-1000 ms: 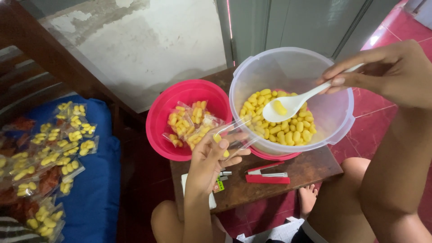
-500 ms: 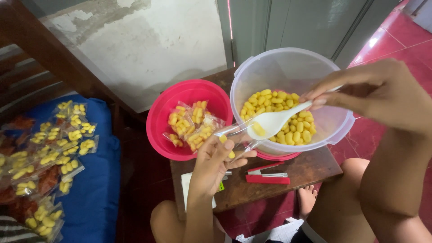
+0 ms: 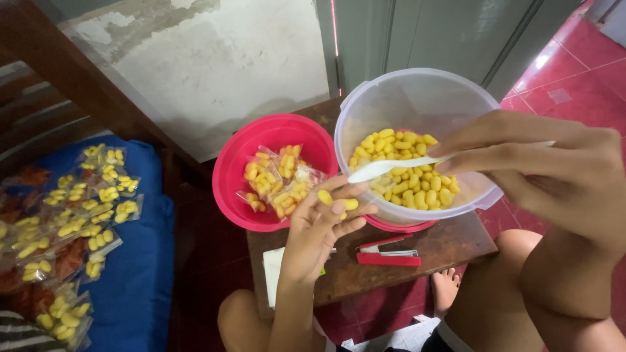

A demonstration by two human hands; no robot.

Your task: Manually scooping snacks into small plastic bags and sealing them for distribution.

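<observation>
A person's right hand [image 3: 554,169] grips a white plastic spoon [image 3: 381,169], its long axis running almost level with the bowl end pointing left, directly above the small clear bag [image 3: 339,203]. The left hand [image 3: 319,225] pinches that bag upright against the clear tub's [image 3: 417,98] near rim.
</observation>
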